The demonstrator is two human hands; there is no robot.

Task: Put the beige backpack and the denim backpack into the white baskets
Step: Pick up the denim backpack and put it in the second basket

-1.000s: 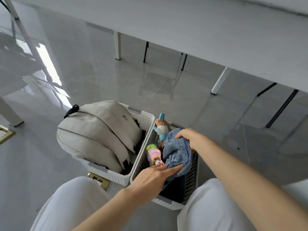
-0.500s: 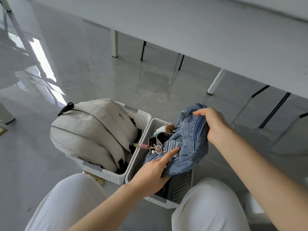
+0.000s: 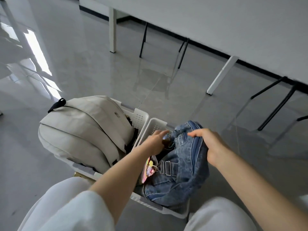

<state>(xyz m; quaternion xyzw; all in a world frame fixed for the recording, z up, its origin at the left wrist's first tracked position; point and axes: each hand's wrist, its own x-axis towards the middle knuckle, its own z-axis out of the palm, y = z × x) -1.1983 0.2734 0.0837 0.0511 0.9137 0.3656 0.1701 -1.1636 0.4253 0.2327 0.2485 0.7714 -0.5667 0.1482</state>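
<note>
The beige backpack [image 3: 83, 130] lies bulging out of the left white basket [image 3: 140, 116] on the floor. The denim backpack [image 3: 183, 172] sits in the right white basket [image 3: 154, 125], slumped over its right side. My right hand [image 3: 208, 144] grips the top edge of the denim backpack by its zipper. My left hand [image 3: 155, 142] reaches into the far end of the right basket beside the denim, fingers spread; what it touches is hidden. Colourful charms [image 3: 149, 169] hang from the denim backpack under my left forearm.
My knees in white trousers [image 3: 66, 205] frame the baskets from below. A long white table [image 3: 216, 17] spans the back, with white legs [image 3: 112, 29] and black chair legs [image 3: 275, 104] on the glossy grey floor.
The denim backpack has sunk lower into the right basket. My left hand slid forward from the denim's front into the basket's far end. My right hand kept its hold and came down.
</note>
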